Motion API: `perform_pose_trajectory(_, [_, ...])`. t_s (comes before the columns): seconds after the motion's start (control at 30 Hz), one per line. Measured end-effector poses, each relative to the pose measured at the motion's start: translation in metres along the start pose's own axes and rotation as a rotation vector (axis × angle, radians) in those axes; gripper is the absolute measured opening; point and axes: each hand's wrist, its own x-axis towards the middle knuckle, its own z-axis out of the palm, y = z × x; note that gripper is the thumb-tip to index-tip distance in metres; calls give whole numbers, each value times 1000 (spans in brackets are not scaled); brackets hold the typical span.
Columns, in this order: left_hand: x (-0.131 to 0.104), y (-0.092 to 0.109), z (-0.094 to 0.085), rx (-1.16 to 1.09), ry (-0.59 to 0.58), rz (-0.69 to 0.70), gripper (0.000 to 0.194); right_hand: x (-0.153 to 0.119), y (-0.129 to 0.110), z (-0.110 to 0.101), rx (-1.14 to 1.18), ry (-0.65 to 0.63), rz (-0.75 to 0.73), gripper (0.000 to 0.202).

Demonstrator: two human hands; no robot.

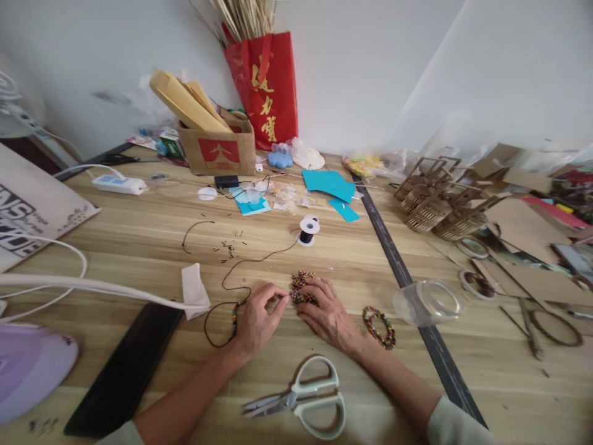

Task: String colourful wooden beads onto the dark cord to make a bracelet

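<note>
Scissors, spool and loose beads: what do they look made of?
Scissors: bright grey metal blades, likely steel; pale smooth handles, probably plastic.
Spool: smooth white flanges, likely plastic, wound with dark cord of unclear fibre.
Loose beads: small, multicoloured, perhaps painted wood or plastic; too small to be sure.

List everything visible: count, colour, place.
Beads: many, multicoloured, centre
Bead strand: one, multicoloured, centre
Bead loops: count unclear, multicoloured, right
Cord: several pieces, black, centre
Spool: one, white, centre
Scissors: one, pale handles, front
Jar: one, clear, right
Sheet: one, white, left
Slab: one, black, left
Rounded object: one, lilac, left
Cables: several, white, left
Power strip: one, white, left
Fan: one, pale, left
Panel: one, white, left
Box: one, brown, back
Bag: one, red, back
Card: several, blue, back
Baskets: several, brown, right
Cardboard: several, brown, right
Clutter: uncounted, mixed, back
Table: one, brown, beneath
Left hand: one, bare, centre
Right hand: one, bare, centre
</note>
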Motion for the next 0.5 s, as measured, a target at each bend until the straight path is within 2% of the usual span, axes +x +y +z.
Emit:
perform_pose_trajectory(0.1, [0,0,-1,-38,14,-35,13,0,1,0,-26,0,-8,12])
perform_pose_trajectory(0.33, [5,1,0,-166,35,-221,15,-3,1,0,-84,-15,-109,18])
perform_pose_trajectory(0.5, [9,7,-2,-302,14,-278,16,-3,2,0,-76,-29,-132,19])
